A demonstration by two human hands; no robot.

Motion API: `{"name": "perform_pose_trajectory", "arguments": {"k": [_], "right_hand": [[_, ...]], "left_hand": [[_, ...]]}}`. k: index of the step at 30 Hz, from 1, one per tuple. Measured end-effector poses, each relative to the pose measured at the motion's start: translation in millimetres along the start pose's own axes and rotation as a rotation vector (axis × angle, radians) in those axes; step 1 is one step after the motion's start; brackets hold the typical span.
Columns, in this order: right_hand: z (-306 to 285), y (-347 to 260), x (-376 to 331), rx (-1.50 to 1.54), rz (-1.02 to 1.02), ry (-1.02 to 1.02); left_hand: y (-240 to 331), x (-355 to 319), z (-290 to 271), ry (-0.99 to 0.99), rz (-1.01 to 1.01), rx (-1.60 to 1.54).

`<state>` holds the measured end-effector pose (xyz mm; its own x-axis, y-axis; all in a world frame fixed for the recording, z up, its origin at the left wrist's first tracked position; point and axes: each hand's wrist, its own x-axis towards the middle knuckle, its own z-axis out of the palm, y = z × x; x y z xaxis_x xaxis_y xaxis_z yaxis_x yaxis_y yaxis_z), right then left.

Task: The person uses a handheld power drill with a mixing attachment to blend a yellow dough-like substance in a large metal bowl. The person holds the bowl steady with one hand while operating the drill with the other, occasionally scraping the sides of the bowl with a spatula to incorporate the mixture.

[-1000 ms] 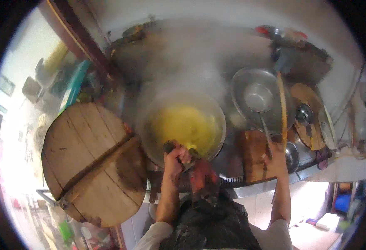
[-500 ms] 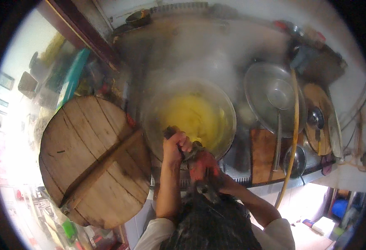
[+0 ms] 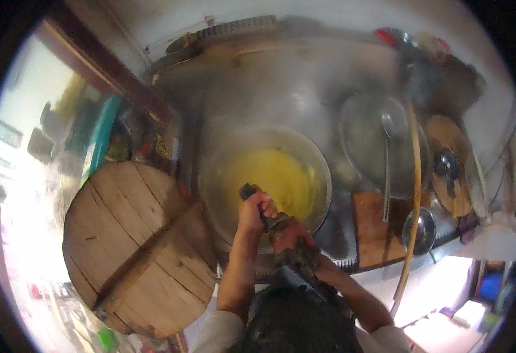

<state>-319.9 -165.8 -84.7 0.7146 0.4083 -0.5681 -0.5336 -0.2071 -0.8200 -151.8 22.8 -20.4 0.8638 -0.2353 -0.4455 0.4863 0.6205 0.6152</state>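
Observation:
Both my hands hold a black-and-red hand-held power tool point(image 3: 301, 280) with a side handle, above a large metal pan point(image 3: 325, 191). My left hand point(image 3: 255, 210) is closed round the black side handle. Close beside it to the right, my right hand point(image 3: 293, 236) is wrapped on the tool's body, its fingers partly hidden and blurred. Beneath the hands, a thick yellow mixture point(image 3: 275, 167) fills the pan's bottom. The tool's lower end is hidden behind my hands, so I cannot tell how deep it reaches.
A round wooden lid point(image 3: 134, 253) leans at the left of the pan. At the right are a wide metal basin point(image 3: 358, 144), a long-handled ladle point(image 3: 387, 176), a brown board point(image 3: 378, 226) and a yellow hose point(image 3: 415, 206). Steam hazes the back of the stove.
The whole view has shifted slightly, with the lid and pan lower in it. My hands keep their grip on the tool and sit slightly lower and further right.

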Motion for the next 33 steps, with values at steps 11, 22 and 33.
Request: {"name": "perform_pose_trajectory", "arguments": {"k": [11,22,33], "right_hand": [[-5,-18,0,-0.144,0.100,-0.086],[0,-39,4,-0.307,0.133,-0.131],[4,-50,10,-0.417,0.089,-0.143]], "left_hand": [[12,-23,-29,0.131,0.135,-0.072],[12,-41,-47,0.212,0.181,-0.098],[13,-44,-57,0.233,0.201,-0.106]]}}
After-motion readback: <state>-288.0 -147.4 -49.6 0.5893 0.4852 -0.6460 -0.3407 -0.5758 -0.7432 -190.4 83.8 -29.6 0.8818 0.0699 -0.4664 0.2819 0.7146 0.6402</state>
